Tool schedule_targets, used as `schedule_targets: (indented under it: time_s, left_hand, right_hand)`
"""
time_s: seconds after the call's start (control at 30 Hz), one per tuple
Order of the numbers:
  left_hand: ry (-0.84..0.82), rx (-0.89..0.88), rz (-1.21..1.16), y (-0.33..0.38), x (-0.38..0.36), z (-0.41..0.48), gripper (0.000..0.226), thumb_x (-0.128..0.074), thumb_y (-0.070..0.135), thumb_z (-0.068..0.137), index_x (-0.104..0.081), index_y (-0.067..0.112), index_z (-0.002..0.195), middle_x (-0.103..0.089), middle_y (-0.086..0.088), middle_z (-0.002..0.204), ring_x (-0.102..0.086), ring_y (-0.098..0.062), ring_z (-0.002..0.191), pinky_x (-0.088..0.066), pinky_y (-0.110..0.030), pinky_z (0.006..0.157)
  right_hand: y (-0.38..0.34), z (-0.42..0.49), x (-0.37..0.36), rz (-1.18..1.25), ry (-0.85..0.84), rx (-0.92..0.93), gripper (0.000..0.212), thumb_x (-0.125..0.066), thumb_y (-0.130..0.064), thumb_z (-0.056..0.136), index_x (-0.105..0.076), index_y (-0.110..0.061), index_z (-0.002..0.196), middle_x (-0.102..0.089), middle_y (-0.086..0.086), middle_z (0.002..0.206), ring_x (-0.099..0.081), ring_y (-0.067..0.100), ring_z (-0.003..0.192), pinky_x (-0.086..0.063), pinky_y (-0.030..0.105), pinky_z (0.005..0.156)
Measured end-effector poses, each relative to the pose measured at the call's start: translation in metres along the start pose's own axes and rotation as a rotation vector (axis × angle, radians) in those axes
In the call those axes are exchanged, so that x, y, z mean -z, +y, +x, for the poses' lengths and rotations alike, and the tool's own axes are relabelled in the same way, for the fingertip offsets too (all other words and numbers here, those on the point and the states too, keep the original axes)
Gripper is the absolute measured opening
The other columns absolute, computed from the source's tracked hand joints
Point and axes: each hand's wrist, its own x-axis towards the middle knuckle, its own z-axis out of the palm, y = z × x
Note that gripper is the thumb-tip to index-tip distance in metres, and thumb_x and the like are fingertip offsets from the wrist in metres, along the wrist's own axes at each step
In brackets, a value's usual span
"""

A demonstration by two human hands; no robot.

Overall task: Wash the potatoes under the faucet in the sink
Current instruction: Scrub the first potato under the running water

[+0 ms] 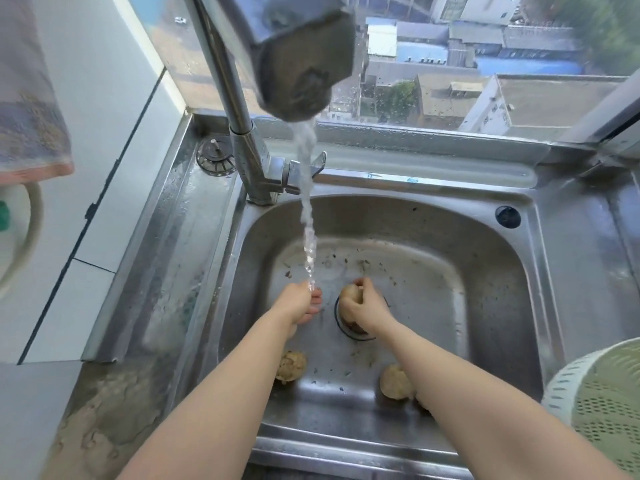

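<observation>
Two bare hands in a steel sink [485,237], water running from faucet [298,60].

Landmark = drain [353,332] at basin centre. Left of drain: left hand [301,303] under the stream, fingers loosely spread, holding nothing. Nearer viewer & left of drain: loose potato [291,366]. Over drain: right hand [363,308] closed around a second potato [349,296]. Nearer viewer & right of drain: third potato [394,382], partly behind right forearm. Far right: pale green colander [602,400] on table.

Sink [485,244] brushed steel, wet, grit-speckled; faucet [242,133] shiny metal; 3 potatoes [291,366] rough, matt.
</observation>
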Motion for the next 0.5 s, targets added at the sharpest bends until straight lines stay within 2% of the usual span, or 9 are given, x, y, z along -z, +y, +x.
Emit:
schedule_targets:
  time_s: [0.1,0.13,0.2,0.23,0.3,0.33,0.4,0.47,0.5]
  left_hand:
    - [0.051,-0.024,-0.035,0.000,0.004,-0.009,0.031,-0.033,0.023,0.101,-0.053,0.014,0.079,-0.052,-0.005,0.078,-0.044,-0.014,0.062,-0.031,-0.023,0.055]
    - [0.059,-0.026,-0.066,0.002,0.005,-0.014,0.035,-0.031,0.029,0.103,-0.056,0.014,0.084,-0.056,-0.005,0.081,-0.048,-0.015,0.065,-0.036,-0.025,0.059]
    - [0.077,-0.024,-0.149,0.003,0.005,-0.022,0.045,-0.026,0.041,0.104,-0.061,0.015,0.094,-0.064,-0.006,0.086,-0.058,-0.020,0.078,-0.046,-0.033,0.075]
    - [0.088,-0.015,-0.208,0.006,0.005,-0.029,0.049,-0.025,0.047,0.102,-0.063,0.015,0.100,-0.067,-0.008,0.092,-0.061,-0.023,0.086,-0.048,-0.037,0.085]
    - [0.130,-0.014,-0.324,0.014,0.006,-0.041,0.058,-0.026,0.056,0.099,-0.064,0.015,0.113,-0.068,-0.012,0.108,-0.062,-0.027,0.102,-0.045,-0.040,0.098]
    - [0.148,-0.034,-0.360,0.019,0.008,-0.047,0.060,-0.026,0.058,0.098,-0.064,0.015,0.117,-0.068,-0.012,0.112,-0.062,-0.026,0.103,-0.046,-0.038,0.096]
    - [0.180,-0.078,-0.409,0.029,0.015,-0.060,0.061,-0.023,0.055,0.100,-0.064,0.011,0.113,-0.068,-0.011,0.097,-0.062,-0.023,0.082,-0.049,-0.033,0.077]
    - [0.184,-0.092,-0.385,0.035,0.022,-0.069,0.058,-0.022,0.052,0.101,-0.064,0.012,0.103,-0.064,-0.007,0.081,-0.054,-0.017,0.063,-0.041,-0.027,0.059]
    - [0.161,-0.088,-0.351,0.036,0.024,-0.074,0.055,-0.023,0.051,0.101,-0.064,0.014,0.101,-0.063,-0.006,0.082,-0.052,-0.015,0.063,-0.039,-0.027,0.057]
  right_hand:
    - [-0.045,-0.022,0.009,0.435,-0.114,-0.040,0.027,-0.040,-0.023,0.089,-0.052,-0.003,0.103,-0.058,0.016,0.084,-0.052,0.022,0.071,-0.042,0.027,0.058]
    - [-0.059,-0.030,0.010,0.507,-0.170,-0.056,0.027,-0.037,-0.024,0.085,-0.054,-0.004,0.089,-0.056,0.020,0.074,-0.050,0.023,0.068,-0.041,0.027,0.059]
    - [-0.083,-0.040,0.006,0.626,-0.268,-0.102,0.038,-0.029,-0.029,0.092,-0.059,-0.007,0.083,-0.061,0.028,0.077,-0.054,0.026,0.077,-0.047,0.032,0.068]
    - [-0.092,-0.045,0.004,0.710,-0.311,-0.140,0.041,-0.030,-0.033,0.097,-0.061,-0.009,0.086,-0.065,0.023,0.081,-0.058,0.026,0.081,-0.050,0.036,0.074]
    - [-0.107,-0.056,0.000,0.830,-0.378,-0.130,0.031,-0.041,-0.037,0.100,-0.059,-0.014,0.087,-0.067,0.009,0.072,-0.063,0.021,0.071,-0.051,0.037,0.073]
    - [-0.114,-0.061,-0.001,0.821,-0.397,-0.088,0.023,-0.048,-0.032,0.100,-0.056,-0.015,0.087,-0.065,0.005,0.066,-0.063,0.016,0.062,-0.051,0.034,0.067]
    - [-0.125,-0.067,0.000,0.800,-0.361,-0.016,0.009,-0.059,-0.018,0.094,-0.052,-0.012,0.093,-0.065,0.008,0.071,-0.060,0.015,0.055,-0.049,0.030,0.058]
    - [-0.132,-0.070,0.005,0.784,-0.282,-0.031,0.017,-0.062,-0.017,0.091,-0.052,-0.007,0.100,-0.062,0.012,0.075,-0.055,0.013,0.048,-0.044,0.024,0.046]
    - [-0.134,-0.071,0.006,0.753,-0.244,-0.061,0.018,-0.059,-0.023,0.092,-0.053,-0.007,0.098,-0.059,0.010,0.070,-0.049,0.012,0.042,-0.037,0.021,0.040]
